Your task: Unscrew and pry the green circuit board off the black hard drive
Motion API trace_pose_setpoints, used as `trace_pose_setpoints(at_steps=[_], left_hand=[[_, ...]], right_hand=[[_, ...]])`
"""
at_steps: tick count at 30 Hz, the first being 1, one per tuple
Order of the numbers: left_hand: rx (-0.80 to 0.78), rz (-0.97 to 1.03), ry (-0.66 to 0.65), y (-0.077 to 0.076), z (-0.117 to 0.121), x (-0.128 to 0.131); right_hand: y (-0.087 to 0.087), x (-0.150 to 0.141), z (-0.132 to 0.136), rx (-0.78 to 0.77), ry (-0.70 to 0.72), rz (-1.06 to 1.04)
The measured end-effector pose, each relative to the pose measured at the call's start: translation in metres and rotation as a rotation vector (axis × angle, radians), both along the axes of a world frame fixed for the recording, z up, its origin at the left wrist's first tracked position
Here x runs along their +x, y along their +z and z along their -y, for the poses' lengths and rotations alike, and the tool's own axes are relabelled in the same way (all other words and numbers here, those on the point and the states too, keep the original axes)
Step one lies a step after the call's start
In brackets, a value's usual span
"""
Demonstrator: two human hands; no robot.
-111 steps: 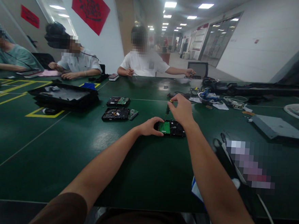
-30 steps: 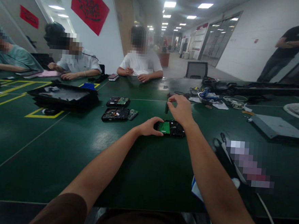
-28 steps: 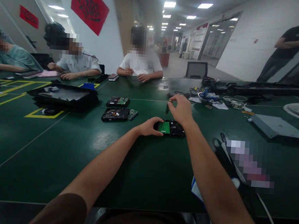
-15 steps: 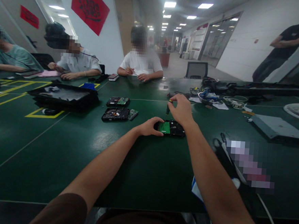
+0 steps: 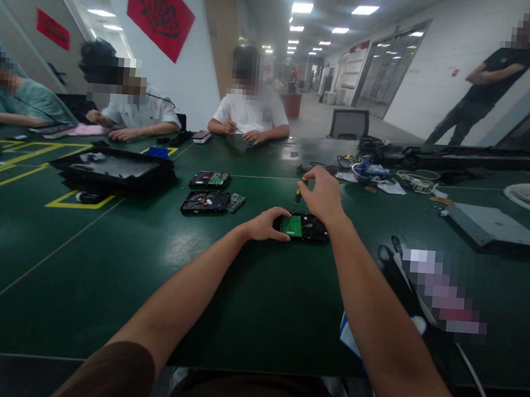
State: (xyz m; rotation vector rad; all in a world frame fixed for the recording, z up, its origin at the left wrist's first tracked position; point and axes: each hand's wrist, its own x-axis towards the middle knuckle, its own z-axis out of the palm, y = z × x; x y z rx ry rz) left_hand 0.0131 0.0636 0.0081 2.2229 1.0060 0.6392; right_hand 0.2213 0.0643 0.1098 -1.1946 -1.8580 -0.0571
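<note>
A black hard drive (image 5: 314,227) with a green circuit board lies on the green table in front of me. My left hand (image 5: 267,224) grips its left end, thumb on the near side and fingers on the far side. My right hand (image 5: 322,193) pinches the top of a black-and-yellow screwdriver (image 5: 298,192), held upright over the drive's far side. The screwdriver's tip is too small to make out where it meets the drive. To the left lie two more hard drives (image 5: 210,180) (image 5: 205,202), with a loose circuit board (image 5: 236,202) beside the nearer one.
Black trays (image 5: 112,170) stand at the left. A bowl of cables (image 5: 369,171) and a flat grey metal box (image 5: 494,226) are on the right. Near my right forearm lie a blurred-out item (image 5: 442,292) and a white cable (image 5: 476,382). Several people sit or stand beyond.
The screwdriver has turned in my right hand's fingers, so more yellow shows on its handle. My left hand and the drive stay put. A standing person at the right has shifted left.
</note>
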Motion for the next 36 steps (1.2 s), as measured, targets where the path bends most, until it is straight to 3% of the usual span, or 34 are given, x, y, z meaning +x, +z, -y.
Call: trace_pose_setpoints(at_steps=[19,36], left_hand=[[0.006,0.007,-0.004,-0.0017,-0.0009,-0.0001],[-0.002,0.006,-0.008,-0.0019,-0.0016,-0.0003]], right_hand=[[0.0004,-0.0004,0.0005,-0.002,0.042,0.029],[0.001,0.0011,0.0015,0.001,-0.022,0.014]])
